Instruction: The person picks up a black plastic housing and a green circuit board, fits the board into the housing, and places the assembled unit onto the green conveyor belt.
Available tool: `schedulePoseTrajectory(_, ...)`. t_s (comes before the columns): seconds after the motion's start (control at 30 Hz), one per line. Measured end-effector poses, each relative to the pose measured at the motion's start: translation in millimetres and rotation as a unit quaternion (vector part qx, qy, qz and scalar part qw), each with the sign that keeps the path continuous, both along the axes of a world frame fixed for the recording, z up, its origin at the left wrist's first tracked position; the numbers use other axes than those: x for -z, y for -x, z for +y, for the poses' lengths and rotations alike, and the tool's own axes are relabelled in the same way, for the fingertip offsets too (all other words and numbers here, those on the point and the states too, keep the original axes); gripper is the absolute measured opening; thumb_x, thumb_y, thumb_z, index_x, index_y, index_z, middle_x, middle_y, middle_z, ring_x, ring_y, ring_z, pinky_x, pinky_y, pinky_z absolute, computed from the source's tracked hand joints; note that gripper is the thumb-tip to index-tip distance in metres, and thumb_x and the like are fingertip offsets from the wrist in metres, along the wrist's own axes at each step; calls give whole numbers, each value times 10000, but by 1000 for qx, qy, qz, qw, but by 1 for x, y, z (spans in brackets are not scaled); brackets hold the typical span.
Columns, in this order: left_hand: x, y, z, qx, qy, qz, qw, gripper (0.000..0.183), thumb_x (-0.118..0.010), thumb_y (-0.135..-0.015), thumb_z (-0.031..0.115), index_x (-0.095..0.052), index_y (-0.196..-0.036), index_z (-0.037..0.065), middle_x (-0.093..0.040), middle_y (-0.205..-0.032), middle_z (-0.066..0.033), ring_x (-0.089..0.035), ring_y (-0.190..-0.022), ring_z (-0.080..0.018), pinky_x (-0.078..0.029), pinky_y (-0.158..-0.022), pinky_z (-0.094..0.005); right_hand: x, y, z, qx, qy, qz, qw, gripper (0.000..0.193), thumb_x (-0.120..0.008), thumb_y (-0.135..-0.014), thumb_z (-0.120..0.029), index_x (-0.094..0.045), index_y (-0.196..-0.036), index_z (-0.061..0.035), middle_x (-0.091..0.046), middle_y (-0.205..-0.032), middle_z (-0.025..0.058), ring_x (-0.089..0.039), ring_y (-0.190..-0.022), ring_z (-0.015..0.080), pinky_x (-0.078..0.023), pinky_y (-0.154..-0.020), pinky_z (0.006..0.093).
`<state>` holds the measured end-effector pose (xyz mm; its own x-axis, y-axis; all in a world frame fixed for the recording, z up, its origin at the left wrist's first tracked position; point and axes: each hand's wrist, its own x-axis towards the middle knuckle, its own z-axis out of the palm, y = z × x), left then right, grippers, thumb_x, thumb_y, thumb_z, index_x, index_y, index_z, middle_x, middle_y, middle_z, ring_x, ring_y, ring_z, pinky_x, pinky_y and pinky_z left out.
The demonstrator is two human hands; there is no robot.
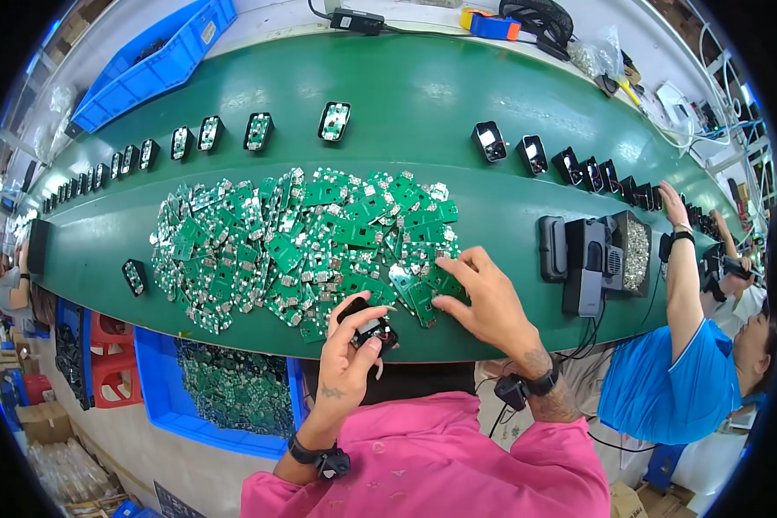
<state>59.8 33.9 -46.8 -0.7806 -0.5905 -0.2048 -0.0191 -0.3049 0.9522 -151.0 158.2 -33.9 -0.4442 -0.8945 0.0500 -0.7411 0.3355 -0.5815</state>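
Observation:
My left hand (347, 358) is wrapped round a small black plastic housing (376, 335) with wiring and parts inside, held above the near edge of the green table. My right hand (489, 302) reaches to the right end of a heap of green circuit boards (319, 233). Its thumb and index finger close on the edges of one circuit board (447, 283) there. The boards in the heap overlap and carry silvery components.
Black housings fitted with boards (257, 131) stand in a row at far left; other housings (489, 141) line the far right. A blue crate (160, 73) is behind. Grey devices (584, 268) stand right. A board-filled blue bin (155, 380) sits below. A co-worker in blue (673, 380) reaches in.

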Motion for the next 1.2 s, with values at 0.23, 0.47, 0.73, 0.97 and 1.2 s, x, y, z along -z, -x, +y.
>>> schedulePoseTrajectory(0.23,11,0,8,-42,-5,28,999,161,-694,-873,42,-694,-1027,-6,-458,-1373,-170,-568,-1091,-177,-503,-890,-290,14,0,-3,-4,47,120,992,269,-716,-837,-113,-667,-1088,-29,-563,-934,101,-590,-877,304,-502,-739,395)
schedulePoseTrajectory(0.47,9,7,10,-41,-24,51,998,103,-702,-897,68,-706,-969,-5,-497,-1359,-165,-588,-1027,-146,-483,-897,-296,-15,-23,5,206,191,-289,915,130,-530,-994,-52,-620,-926,13,-670,-723,78,-591,-523,93,-456,-460,250)
schedulePoseTrajectory(0.73,-3,12,8,-10,223,-3,975,143,-708,-860,69,-720,-1000,42,-553,-1292,-137,-621,-1025,-224,-491,-883,-334,-3,-59,-5,124,206,-661,710,151,-657,-930,-35,-640,-1050,56,-660,-836,106,-573,-476,116,-414,-356,229)
schedulePoseTrajectory(0.97,-2,7,1,0,224,-24,974,265,-713,-836,47,-686,-1099,41,-543,-1306,-142,-624,-1058,-254,-495,-892,-344,-7,-61,-6,89,140,-645,746,181,-673,-910,-2,-661,-1074,73,-631,-872,74,-613,-536,107,-472,-414,229)
schedulePoseTrajectory(1.2,-8,9,3,31,-44,48,997,646,-669,-833,-53,-417,-1422,29,-367,-1497,-140,-466,-1290,-189,-475,-996,-321,0,-58,-3,32,204,-420,884,229,-668,-885,44,-702,-1110,21,-581,-901,33,-584,-639,75,-438,-502,199)
